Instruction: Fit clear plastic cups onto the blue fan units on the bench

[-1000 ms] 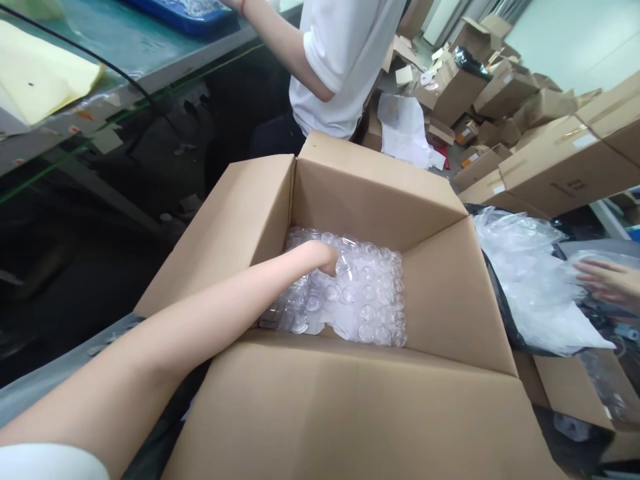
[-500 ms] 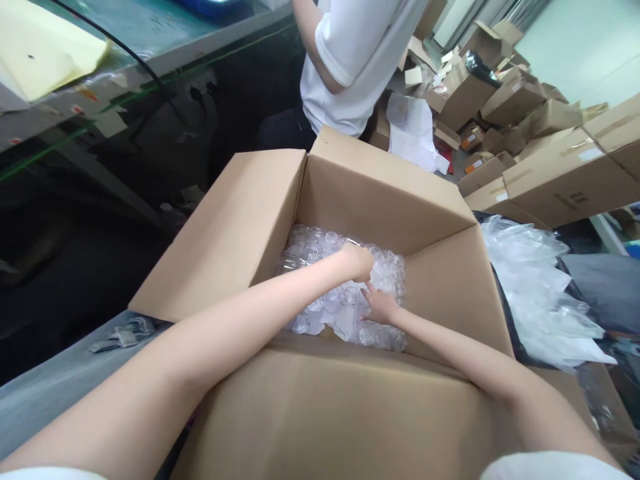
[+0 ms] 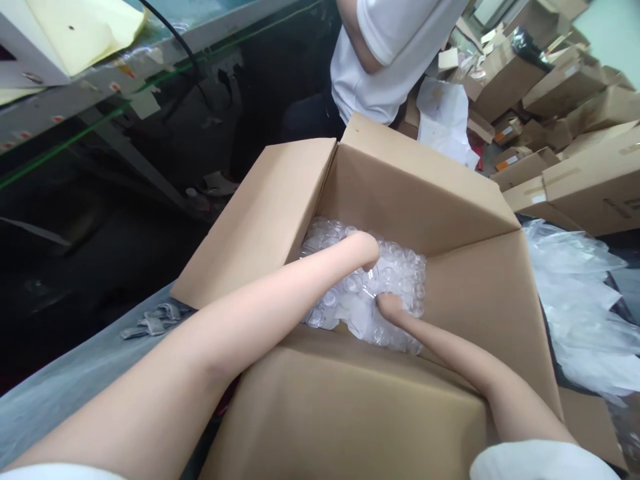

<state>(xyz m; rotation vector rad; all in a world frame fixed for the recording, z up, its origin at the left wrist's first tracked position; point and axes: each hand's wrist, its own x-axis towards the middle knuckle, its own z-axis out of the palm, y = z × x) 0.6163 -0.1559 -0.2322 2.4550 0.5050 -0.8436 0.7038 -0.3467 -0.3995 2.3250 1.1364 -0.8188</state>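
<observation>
An open cardboard box [image 3: 425, 200] stands in front of me with its flaps up. Its bottom holds clear plastic blister sheets [image 3: 395, 267] with round pockets. My left hand [image 3: 363, 247] reaches down into the box, bent at the wrist, its fingers buried in the sheets. My right hand [image 3: 390, 305] is also inside, fingers curled down into the plastic just right of the left hand. What either hand grips is hidden by the plastic.
A person in a white shirt [image 3: 395, 53] stands just behind the box at a workbench [image 3: 100, 80]. Many cardboard boxes [image 3: 565, 87] are piled at the right. Loose clear plastic [image 3: 580, 293] lies on a dark bag right of the box.
My right hand came from the plastic pile at the right into the box. Both hands have pushed deeper into the sheets. The view has shifted down and left.
</observation>
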